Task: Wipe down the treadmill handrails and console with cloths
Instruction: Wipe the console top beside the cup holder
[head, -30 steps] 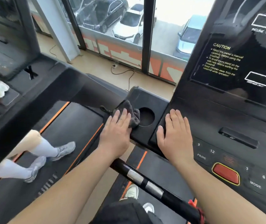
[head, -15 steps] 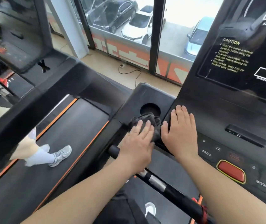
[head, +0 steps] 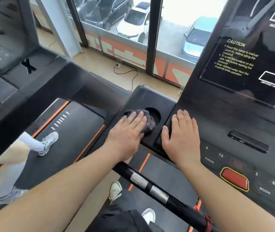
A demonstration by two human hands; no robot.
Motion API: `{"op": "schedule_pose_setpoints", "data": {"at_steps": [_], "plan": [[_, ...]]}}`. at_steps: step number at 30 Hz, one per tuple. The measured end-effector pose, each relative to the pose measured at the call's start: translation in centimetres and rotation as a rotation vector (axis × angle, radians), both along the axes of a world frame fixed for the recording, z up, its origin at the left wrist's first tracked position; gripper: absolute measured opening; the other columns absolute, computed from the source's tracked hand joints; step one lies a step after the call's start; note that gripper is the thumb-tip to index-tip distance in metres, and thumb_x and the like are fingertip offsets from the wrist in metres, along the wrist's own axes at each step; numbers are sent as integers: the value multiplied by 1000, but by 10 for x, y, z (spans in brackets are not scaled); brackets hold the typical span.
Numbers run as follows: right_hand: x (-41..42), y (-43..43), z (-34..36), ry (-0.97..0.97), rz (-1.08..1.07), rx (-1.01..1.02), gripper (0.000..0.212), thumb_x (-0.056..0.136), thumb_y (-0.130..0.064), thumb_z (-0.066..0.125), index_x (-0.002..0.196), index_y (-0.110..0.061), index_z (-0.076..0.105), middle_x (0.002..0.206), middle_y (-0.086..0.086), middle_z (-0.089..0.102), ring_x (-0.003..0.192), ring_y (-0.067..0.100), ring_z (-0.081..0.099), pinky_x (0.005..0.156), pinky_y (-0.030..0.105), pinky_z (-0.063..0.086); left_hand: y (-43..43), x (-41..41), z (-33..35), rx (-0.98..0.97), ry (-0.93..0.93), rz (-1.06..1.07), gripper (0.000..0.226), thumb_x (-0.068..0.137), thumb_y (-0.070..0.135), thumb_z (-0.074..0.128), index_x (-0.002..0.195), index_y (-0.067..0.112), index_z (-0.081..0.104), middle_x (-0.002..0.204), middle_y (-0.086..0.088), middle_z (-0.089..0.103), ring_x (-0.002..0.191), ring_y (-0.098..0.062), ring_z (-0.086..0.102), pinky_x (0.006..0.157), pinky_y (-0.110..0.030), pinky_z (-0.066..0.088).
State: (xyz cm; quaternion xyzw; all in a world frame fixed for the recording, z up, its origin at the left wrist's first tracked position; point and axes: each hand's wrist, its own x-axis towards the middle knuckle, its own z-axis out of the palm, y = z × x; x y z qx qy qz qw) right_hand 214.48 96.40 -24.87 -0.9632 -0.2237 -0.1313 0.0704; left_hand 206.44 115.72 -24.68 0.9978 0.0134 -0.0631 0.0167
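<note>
- Head view: left hand (head: 126, 133) flat, fingers spread, pressing a dark cloth (head: 146, 121) onto the left tray (head: 150, 97) of the console (head: 233, 128); nothing pinched, just palm and fingers laid on top.
- Cloth bunched at the near-left rim of the round cup hole (head: 155, 114), partly over its edge, mostly covered by the fingers.
- Right hand (head: 182, 138) open and flat on the sloped console face just beside the tray, left of the buttons; no second cloth seen under it, so cannot tell whether any is there.
- Handrail (head: 150, 186) below both wrists, with two metal sensor bands, untouched.
- Likely handling: cloth soft, light, limp; folds and slides freely on smooth plastic, so steady downward pressure needed to drag it.
- Best hold: flat palm over the bunch on panels; wrapped round the bar and squeezed for the handrail.
- Risk: cloth slipping into the cup hole.
</note>
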Motion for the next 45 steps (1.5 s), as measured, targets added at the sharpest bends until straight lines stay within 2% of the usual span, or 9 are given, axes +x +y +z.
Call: {"op": "schedule_pose_setpoints", "data": {"at_steps": [4,9,13,17,25,29,35,41,45], "plan": [[-1,-2,0,3,-6,11,59,100,-41,40,141,-1,54,155,15,45,150,30,32,124,49,22,-24,2,3,-26,83,112,74,99,53,3,164,17,9,172,-10,-2,158,-32,-4,128,-47,0],[0,0,0,13,-15,11,58,100,-41,42,142,-2,54,156,14,44,150,29,32,125,48,21,-7,11,24,-176,-122,135,64,103,50,23,151,16,48,163,-9,36,151,-31,28,123,-44,26],[0,-1,0,6,-12,12,58,99,-40,43,140,-1,54,155,15,46,149,30,33,124,49,23,-6,17,11,-120,67,29,71,105,59,19,164,23,2,171,-3,-14,156,-22,-17,127,-42,-9],[0,0,0,3,-15,13,58,99,-41,43,141,-2,54,155,14,45,150,29,33,125,48,22,5,36,1,-86,48,187,70,104,59,9,162,24,-11,169,-2,-24,154,-18,-25,126,-44,-12],[1,0,-1,38,-10,1,61,99,-42,41,143,-2,52,157,15,44,151,29,31,124,50,22,5,15,0,-123,-18,-88,66,101,49,7,163,27,13,172,-2,0,159,-23,0,126,-40,-5],[0,-1,0,37,-7,3,60,99,-42,41,144,-2,52,157,14,43,151,29,31,124,49,22,21,34,4,-138,-43,251,59,109,39,19,164,23,3,172,-3,-9,158,-23,-6,128,-43,-2],[4,-2,-3,14,-3,12,57,96,-41,48,136,-2,59,150,16,52,145,31,40,121,50,29,-15,-2,-14,-253,-173,-93,54,103,34,33,151,13,50,159,-7,43,147,-25,41,123,-36,26],[8,17,9,40,-120,43,41,95,-40,48,105,-4,65,127,13,62,113,34,54,105,48,41,13,33,13,-515,-366,453,50,111,31,32,159,15,33,167,-2,27,155,-17,22,122,-26,11],[-1,22,-1,21,-119,8,56,97,-39,49,132,4,55,142,20,52,135,37,43,120,56,26,3,52,4,-381,-164,298,57,110,39,16,164,18,9,172,1,-3,157,-14,-9,127,-37,-8]]}}
